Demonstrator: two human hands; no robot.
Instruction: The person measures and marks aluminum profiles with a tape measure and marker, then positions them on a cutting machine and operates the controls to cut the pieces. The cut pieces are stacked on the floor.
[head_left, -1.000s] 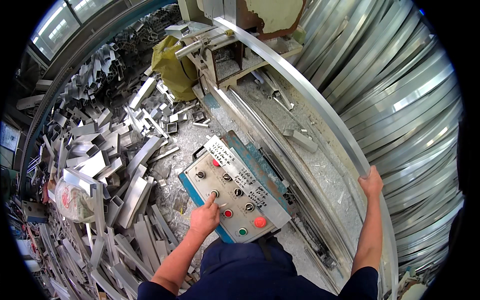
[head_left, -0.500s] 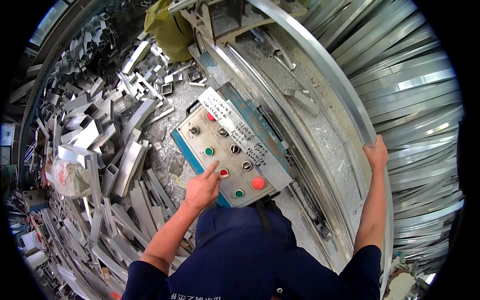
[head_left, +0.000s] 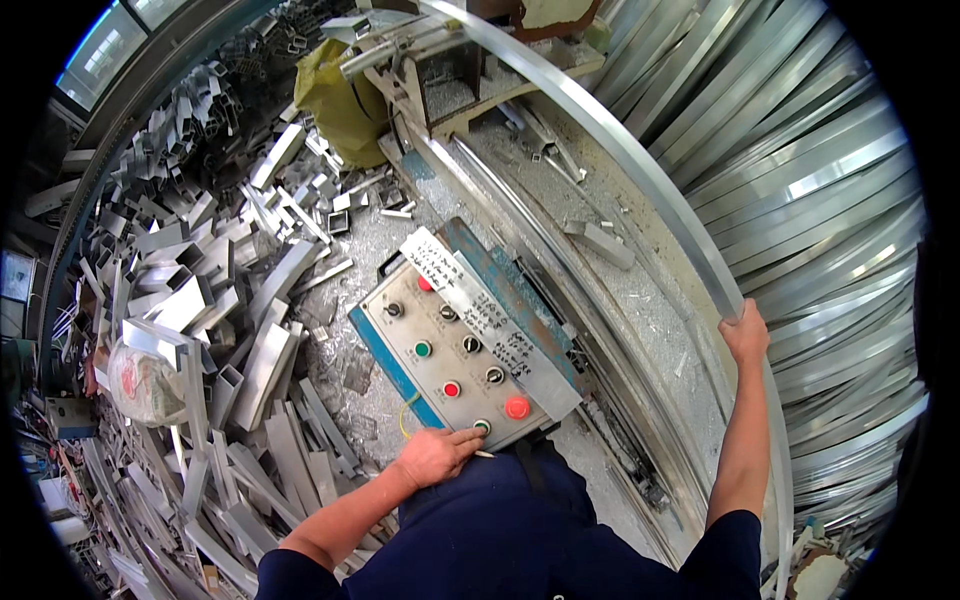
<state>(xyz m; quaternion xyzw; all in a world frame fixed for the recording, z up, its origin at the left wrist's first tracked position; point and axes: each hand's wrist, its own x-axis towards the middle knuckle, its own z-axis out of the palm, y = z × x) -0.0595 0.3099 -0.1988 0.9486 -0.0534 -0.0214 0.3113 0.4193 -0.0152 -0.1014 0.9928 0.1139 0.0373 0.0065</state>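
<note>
Window (head_left: 108, 58) upper L (bright); grey flr (head_left: 372, 245).

The long bar (head_left: 690, 222) is of smooth metal with a soft shine; the stacked strips (head_left: 800, 190) look glossier. The control box (head_left: 475, 398) has a matt metal face with buttons (head_left: 517, 407) of shiny plastic. The yellow bag (head_left: 345, 110) looks wrinkled and dull. The dark clothing (head_left: 480, 530) is matt cloth.

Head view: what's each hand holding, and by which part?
Right hand: long silver bar, gripped partway along its length. Left hand: fingertips at the lower green button; small pale thing by the fingers, can't tell if held.
</note>
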